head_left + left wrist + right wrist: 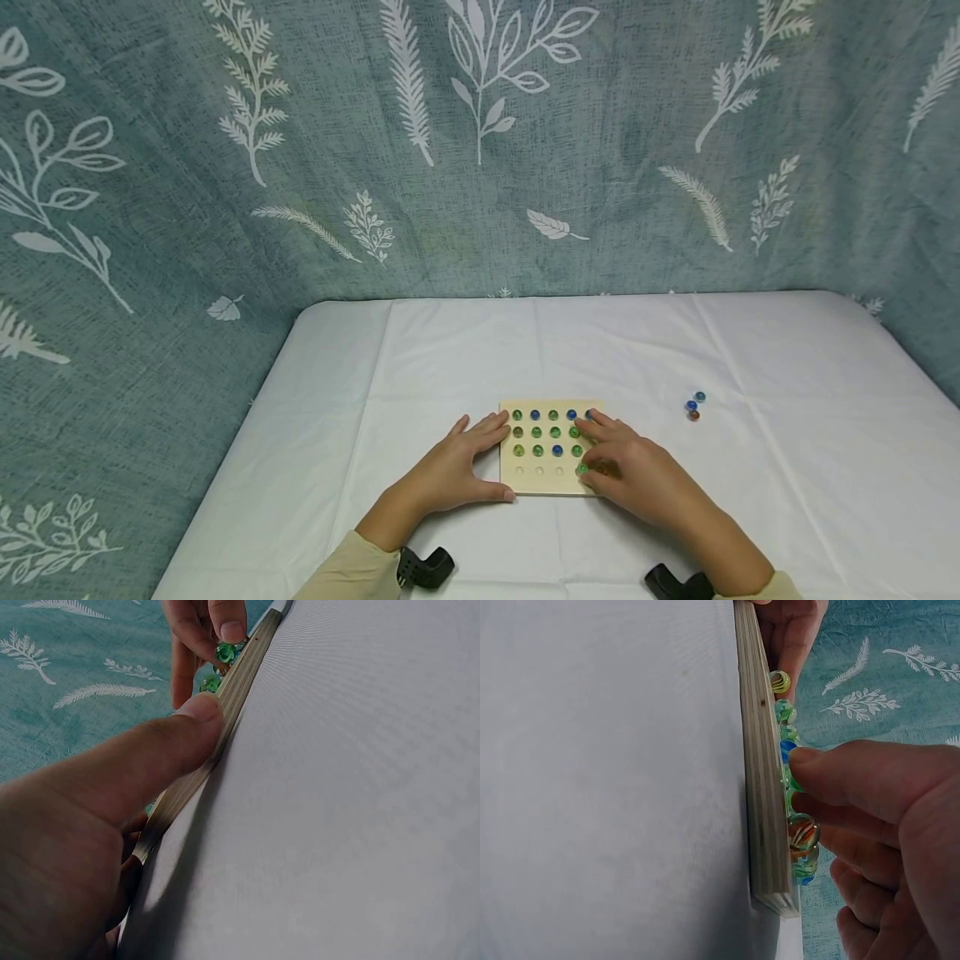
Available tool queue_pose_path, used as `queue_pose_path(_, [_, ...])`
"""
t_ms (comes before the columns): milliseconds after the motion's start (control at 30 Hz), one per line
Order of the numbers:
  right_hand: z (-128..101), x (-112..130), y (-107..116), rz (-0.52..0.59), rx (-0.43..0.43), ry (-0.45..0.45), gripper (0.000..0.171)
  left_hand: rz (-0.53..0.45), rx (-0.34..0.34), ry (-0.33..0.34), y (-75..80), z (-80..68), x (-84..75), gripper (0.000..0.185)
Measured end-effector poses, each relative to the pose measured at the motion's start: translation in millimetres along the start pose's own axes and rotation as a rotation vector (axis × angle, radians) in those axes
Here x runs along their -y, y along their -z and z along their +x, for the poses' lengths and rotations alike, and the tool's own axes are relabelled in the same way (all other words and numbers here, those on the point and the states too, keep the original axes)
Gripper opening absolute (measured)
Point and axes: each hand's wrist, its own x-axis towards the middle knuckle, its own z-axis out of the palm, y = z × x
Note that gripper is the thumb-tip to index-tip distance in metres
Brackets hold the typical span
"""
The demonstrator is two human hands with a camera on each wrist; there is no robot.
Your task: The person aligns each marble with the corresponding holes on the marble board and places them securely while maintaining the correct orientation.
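We see a wooden marble board (550,482) lying near the front edge of the white-covered table (787,467), about midway between its left and right edges, with wide bare cloth open to the left, right and back. Three loose marbles (694,406) sit well apart toward the table's right side. Our left hand (450,471) lies flat against the board's left edge, fingers straight and slightly spread, thumb pressed along its front left corner. Our right hand (637,471) covers the board's right side, its fingertips curled in to pinch a green marble (581,469) at the right end of the front row, whose other holes (539,471) stand bare. Green and blue marbles fill the three rows behind. No writing or label can be read on anything.
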Motion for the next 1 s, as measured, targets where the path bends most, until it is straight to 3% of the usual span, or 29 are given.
queue_pose_path(767, [-2, -4, 7, 0.011, -0.009, 0.027, 0.009, -0.011, 0.011, -0.001, 2.0, -0.5, -1.1, 0.095])
queue_pose_path(1000, [-4, -23, 25, 0.061, -0.115, -0.053, 0.013, -0.013, 0.01, -0.005, 1.5, -0.1, -0.4, 0.095])
